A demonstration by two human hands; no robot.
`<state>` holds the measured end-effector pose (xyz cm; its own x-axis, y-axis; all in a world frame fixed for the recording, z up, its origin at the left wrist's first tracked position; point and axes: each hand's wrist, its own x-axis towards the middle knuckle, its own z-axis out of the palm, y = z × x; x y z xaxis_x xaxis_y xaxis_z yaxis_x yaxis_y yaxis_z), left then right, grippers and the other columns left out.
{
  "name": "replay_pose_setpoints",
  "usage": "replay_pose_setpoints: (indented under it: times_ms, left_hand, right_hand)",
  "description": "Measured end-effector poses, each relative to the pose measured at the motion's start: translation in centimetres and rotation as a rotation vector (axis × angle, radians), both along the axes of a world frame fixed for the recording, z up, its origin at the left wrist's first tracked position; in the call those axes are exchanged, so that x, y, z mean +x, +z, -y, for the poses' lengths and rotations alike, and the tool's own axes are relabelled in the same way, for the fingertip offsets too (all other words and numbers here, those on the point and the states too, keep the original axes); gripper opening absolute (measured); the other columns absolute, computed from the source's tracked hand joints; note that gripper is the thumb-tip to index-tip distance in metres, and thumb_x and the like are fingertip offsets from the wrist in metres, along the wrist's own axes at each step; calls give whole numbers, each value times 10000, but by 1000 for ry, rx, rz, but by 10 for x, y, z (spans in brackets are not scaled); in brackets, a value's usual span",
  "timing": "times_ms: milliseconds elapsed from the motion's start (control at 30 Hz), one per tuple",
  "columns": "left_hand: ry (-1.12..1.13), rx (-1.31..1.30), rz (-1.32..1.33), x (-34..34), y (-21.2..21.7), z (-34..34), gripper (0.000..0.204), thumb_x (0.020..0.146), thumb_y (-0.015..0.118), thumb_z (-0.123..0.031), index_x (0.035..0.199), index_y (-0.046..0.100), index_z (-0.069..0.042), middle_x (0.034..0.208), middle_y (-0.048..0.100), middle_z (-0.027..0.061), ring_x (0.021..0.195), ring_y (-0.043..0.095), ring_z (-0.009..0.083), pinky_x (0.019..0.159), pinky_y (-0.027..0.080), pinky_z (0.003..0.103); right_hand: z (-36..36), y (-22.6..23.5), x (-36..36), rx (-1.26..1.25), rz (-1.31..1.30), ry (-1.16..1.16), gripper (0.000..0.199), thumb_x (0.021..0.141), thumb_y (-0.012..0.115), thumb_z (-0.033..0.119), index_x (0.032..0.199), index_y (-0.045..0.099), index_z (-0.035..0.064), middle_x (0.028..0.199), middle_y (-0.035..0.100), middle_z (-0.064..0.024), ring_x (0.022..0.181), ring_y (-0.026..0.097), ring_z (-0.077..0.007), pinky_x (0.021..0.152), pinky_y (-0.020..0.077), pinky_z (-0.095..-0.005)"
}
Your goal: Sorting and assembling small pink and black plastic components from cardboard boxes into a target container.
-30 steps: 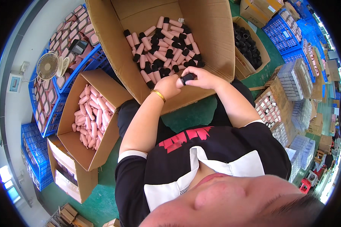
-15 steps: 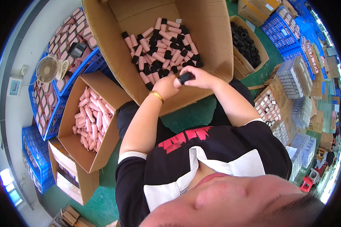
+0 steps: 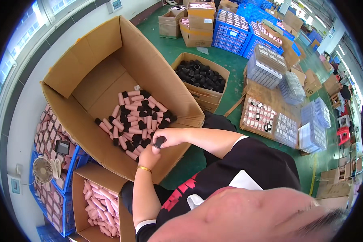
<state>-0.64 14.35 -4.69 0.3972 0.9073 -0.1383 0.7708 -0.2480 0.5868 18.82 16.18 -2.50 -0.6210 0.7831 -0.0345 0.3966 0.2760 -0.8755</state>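
Over the near edge of a large cardboard box [image 3: 149, 52], my two hands meet around a pink handle-like cylinder [image 3: 156, 147] with a black cap [image 3: 160, 141]. My left hand [image 3: 148, 157], with a gold bracelet at the wrist, is closed around the pink part and hides most of it. The fingers of my right hand [image 3: 171, 137] grip the black cap. Inside the box lies a heap of pink cylinders with black ends [image 3: 133, 117].
A smaller carton [image 3: 81, 201] at lower left holds plain pink cylinders [image 3: 103, 203]. Beyond the big box, another carton [image 3: 215, 97] is full of black caps [image 3: 201, 74]. Blue crates [image 3: 70, 177] and a small fan [image 3: 42, 169] stand left; a wooden pallet [image 3: 266, 94] bears trays at right.
The view has swung to the right, so the boxes and my hands appear farther left. Both hands stay together on the pink cylinder and its black cap.
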Motion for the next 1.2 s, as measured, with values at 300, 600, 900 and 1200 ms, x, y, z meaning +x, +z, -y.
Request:
replay_pose_setpoints:
  times_ms: [300,600,900,1200]
  left_hand:
    - [-25,-4,-25,1,3,3,313,694,666,-286,860,537,-54,808,618,217,797,591,408,698,475,479]
    - [-21,-1,26,2,3,0,292,689,656,-252,863,537,-50,805,617,222,800,589,412,699,477,470]
    - [-39,-23,7,0,5,1,297,685,659,-241,869,540,-41,803,616,223,796,596,402,696,478,461]
    - [-64,-724,418,-10,24,-2,268,729,675,-171,916,530,-45,681,581,57,571,573,169,519,455,296]
  right_hand:
    - [-7,-2,-7,-613,163,-112,433,920,457,431,982,566,17,774,607,-113,561,582,-154,519,500,-285]
    - [-11,-10,5,-135,-73,48,362,817,650,263,1087,563,38,999,605,-105,948,565,-207,846,449,-337]
    - [-11,-1,-2,-594,87,-96,340,867,591,328,1009,588,20,892,631,-99,642,603,-135,574,495,-281]
    - [-6,33,26,50,-20,-100,228,611,590,-47,793,644,80,970,607,-72,975,555,-213,849,428,-303]
